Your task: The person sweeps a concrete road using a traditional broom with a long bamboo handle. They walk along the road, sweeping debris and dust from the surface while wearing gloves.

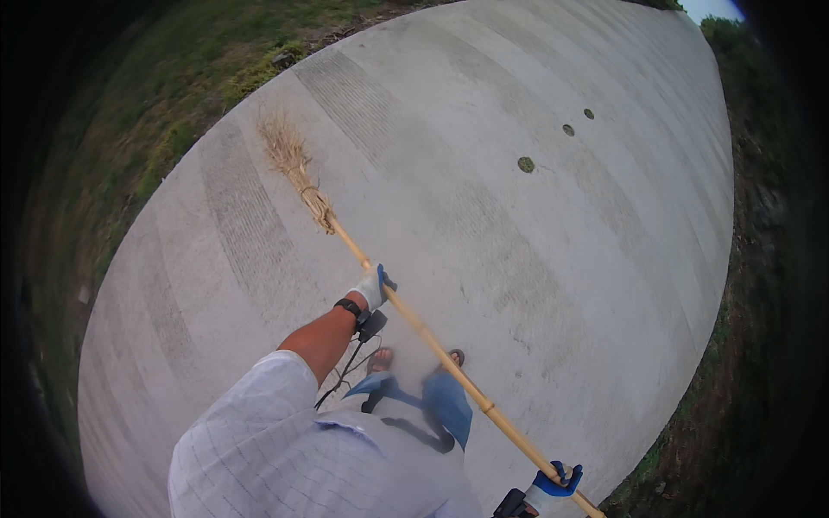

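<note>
A long broom with a bamboo handle and a head of dry straw-like twigs runs slantwise across the view, its head at the upper left over the concrete pavement. My left hand, in a white and blue work glove, grips the handle a little below the bound twigs. Near the handle's far end at the lower right, my right hand, gloved alike, is closed around it. Whether the twigs touch the pavement I cannot tell.
My sandalled feet stand on the pavement. Several small round holes with green in them lie in the concrete at the upper right. Grass borders the left edge; soil and plants border the right. Ribbed bands cross the surface.
</note>
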`<action>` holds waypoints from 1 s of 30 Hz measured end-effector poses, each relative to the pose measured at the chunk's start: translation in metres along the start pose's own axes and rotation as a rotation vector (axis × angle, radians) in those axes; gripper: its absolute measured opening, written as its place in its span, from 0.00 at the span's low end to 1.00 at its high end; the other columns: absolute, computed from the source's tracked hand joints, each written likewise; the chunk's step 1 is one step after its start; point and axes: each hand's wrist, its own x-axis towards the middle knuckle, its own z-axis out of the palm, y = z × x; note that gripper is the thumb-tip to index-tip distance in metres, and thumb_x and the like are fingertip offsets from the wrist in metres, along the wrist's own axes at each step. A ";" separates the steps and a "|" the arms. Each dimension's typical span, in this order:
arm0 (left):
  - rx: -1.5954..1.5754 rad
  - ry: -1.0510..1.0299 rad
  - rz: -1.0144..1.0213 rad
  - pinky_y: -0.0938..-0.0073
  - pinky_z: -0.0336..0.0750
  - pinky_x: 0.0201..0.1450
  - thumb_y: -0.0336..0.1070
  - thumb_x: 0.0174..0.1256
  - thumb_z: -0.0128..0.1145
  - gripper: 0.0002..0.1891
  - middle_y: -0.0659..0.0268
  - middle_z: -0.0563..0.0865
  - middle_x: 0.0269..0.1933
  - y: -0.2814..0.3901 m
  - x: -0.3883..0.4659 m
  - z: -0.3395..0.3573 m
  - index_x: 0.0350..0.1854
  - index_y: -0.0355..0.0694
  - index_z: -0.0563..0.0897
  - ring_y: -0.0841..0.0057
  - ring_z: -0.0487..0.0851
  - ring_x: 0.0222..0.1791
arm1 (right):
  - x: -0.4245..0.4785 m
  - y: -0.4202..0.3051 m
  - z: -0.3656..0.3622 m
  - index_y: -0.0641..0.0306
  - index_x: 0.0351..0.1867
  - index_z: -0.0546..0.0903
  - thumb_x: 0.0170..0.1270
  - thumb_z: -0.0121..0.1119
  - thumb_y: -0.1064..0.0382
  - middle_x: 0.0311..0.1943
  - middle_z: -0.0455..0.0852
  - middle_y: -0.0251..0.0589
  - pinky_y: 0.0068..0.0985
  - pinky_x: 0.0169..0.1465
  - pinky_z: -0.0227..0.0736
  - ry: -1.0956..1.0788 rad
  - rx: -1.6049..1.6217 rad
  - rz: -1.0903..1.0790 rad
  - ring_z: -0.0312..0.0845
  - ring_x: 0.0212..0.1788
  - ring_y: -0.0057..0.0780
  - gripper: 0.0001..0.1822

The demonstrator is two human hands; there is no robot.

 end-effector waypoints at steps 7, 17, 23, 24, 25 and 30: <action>-0.164 0.220 -0.051 0.65 0.69 0.21 0.37 0.54 0.46 0.08 0.68 0.66 0.15 -0.017 0.011 -0.050 0.20 0.44 0.65 0.74 0.66 0.13 | 0.111 0.006 0.001 0.64 0.30 0.75 0.61 0.41 0.62 0.08 0.62 0.26 0.15 0.22 0.64 -0.109 -0.059 0.143 0.58 0.11 0.15 0.11; 0.341 0.572 -0.091 0.78 0.70 0.38 0.41 0.56 0.38 0.13 0.64 0.80 0.26 -0.046 -0.079 -0.111 0.26 0.42 0.75 0.71 0.76 0.31 | 0.261 0.073 0.149 0.60 0.33 0.74 0.62 0.41 0.56 0.08 0.61 0.25 0.19 0.22 0.67 -0.210 -0.389 0.291 0.58 0.11 0.15 0.13; 0.932 0.523 -0.117 0.77 0.67 0.33 0.38 0.54 0.38 0.12 0.65 0.77 0.25 -0.099 -0.104 -0.215 0.26 0.43 0.76 0.74 0.73 0.27 | 0.284 0.148 0.249 0.60 0.31 0.74 0.61 0.44 0.54 0.08 0.58 0.26 0.20 0.22 0.65 -0.612 -0.338 0.588 0.58 0.12 0.17 0.13; 0.956 0.536 -0.154 0.77 0.67 0.33 0.38 0.54 0.38 0.12 0.65 0.77 0.25 -0.095 -0.106 -0.207 0.26 0.42 0.76 0.74 0.73 0.27 | 0.286 0.163 0.262 0.60 0.31 0.73 0.61 0.44 0.54 0.09 0.57 0.26 0.20 0.22 0.65 -0.647 -0.345 0.609 0.58 0.13 0.18 0.12; 0.975 0.543 -0.184 0.78 0.67 0.32 0.38 0.55 0.38 0.11 0.65 0.76 0.24 -0.092 -0.108 -0.198 0.26 0.42 0.76 0.75 0.73 0.26 | 0.283 0.177 0.278 0.60 0.31 0.73 0.61 0.44 0.54 0.09 0.57 0.26 0.20 0.22 0.65 -0.647 -0.377 0.603 0.58 0.13 0.18 0.12; 1.235 0.512 -0.298 0.79 0.66 0.28 0.37 0.55 0.39 0.10 0.67 0.75 0.23 -0.057 -0.103 -0.136 0.26 0.42 0.75 0.77 0.71 0.24 | 0.264 0.235 0.348 0.60 0.30 0.72 0.61 0.45 0.54 0.10 0.56 0.26 0.19 0.23 0.65 -0.704 -0.472 0.584 0.58 0.14 0.18 0.12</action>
